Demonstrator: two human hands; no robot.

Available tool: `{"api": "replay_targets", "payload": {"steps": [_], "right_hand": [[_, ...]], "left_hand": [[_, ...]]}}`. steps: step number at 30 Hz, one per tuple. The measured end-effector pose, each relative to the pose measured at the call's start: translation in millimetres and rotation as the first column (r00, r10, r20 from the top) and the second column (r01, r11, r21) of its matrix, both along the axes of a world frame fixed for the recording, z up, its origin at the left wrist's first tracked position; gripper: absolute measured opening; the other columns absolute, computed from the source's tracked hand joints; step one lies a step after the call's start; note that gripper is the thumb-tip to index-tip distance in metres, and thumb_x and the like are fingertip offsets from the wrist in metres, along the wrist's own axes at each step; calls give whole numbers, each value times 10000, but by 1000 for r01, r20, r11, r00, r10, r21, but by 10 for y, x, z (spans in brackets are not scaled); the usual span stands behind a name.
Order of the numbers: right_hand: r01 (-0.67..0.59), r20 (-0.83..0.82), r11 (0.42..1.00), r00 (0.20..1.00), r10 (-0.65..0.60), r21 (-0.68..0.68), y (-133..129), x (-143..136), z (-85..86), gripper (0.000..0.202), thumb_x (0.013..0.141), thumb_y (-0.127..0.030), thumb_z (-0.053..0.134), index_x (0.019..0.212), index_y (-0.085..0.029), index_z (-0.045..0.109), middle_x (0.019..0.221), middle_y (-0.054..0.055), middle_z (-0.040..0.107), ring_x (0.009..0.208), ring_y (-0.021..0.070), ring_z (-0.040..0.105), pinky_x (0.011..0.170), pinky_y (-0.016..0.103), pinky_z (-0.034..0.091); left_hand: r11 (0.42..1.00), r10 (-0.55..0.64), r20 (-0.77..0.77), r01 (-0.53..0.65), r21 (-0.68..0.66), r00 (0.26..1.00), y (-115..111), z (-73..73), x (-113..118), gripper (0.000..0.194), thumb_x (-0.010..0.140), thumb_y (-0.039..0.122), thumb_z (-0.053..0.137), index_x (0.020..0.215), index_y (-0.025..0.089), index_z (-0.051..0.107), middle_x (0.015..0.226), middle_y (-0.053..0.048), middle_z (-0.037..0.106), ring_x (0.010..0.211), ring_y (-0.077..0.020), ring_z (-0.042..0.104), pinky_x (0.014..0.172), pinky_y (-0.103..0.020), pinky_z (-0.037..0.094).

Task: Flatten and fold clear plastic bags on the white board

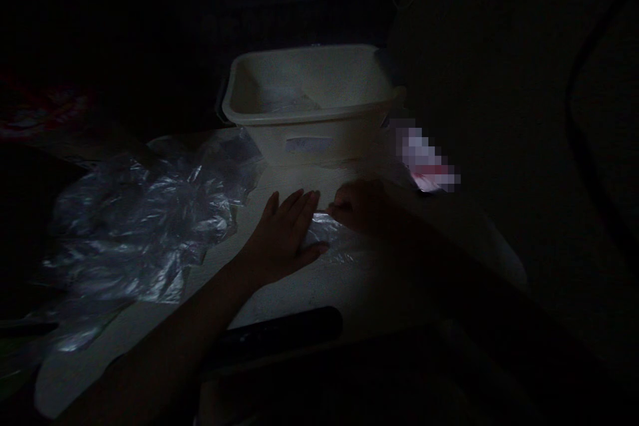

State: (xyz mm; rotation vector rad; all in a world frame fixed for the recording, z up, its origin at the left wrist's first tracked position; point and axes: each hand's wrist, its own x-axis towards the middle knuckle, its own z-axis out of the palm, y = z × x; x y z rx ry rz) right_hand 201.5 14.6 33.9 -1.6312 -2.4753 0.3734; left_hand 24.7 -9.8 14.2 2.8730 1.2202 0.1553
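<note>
Where the left hand (279,243) lies, wrinkled clear film (339,247) gleams.

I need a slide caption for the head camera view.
Dim light: a spread left hand and a curled right hand at clear plastic, before a pale tub.

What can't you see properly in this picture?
All in the head view:
Right hand: shadow hides whether its fingers pinch the clear plastic.
Tub label: any writing is too small and dark.
White-and-red item: blurred into blocks.
Red thing: cut off by left edge, dark.
</note>
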Motion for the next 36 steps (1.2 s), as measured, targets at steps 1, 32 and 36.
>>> {"api": "replay_targets", "payload": {"steps": [1, 32, 36], "right_hand": [[5, -43, 1000, 999, -6, -16, -2, 1, 5, 207, 686, -326, 459, 657, -165, 587, 656, 20, 601, 643, 140, 529, 616, 266, 325], [-222, -562, 941, 826, 41, -257, 51, 42, 14, 205, 615, -216, 557, 792, -116, 578, 628, 3, 583, 551, 82, 543, 498, 180, 412], [-251, -629, 946, 774, 69, -205, 90, 46, -36, 236, 615, -175, 541, 844, -125, 563, 619, -12, 578, 543, 75, 535, 501, 178, 410]], "left_hand": [[1000, 0, 1, 0, 1, 1000, 1, 0, 0, 689, 757, 523, 306, 1258, 85, 125, 1304, -151, 263, 1205, -262, 168, 955, -485, 115], [746, 509, 600, 32, -665, 617, 163, 29, -43, 127, 615, 245, 560, 597, 136, 623, 455, 42, 524, 419, -55, 429, 417, -167, 337], [669, 560, 576, 85, -738, 595, 182, 60, -69, 106, 601, 232, 573, 600, 138, 622, 479, 40, 539, 442, -57, 438, 448, -169, 352]]}}
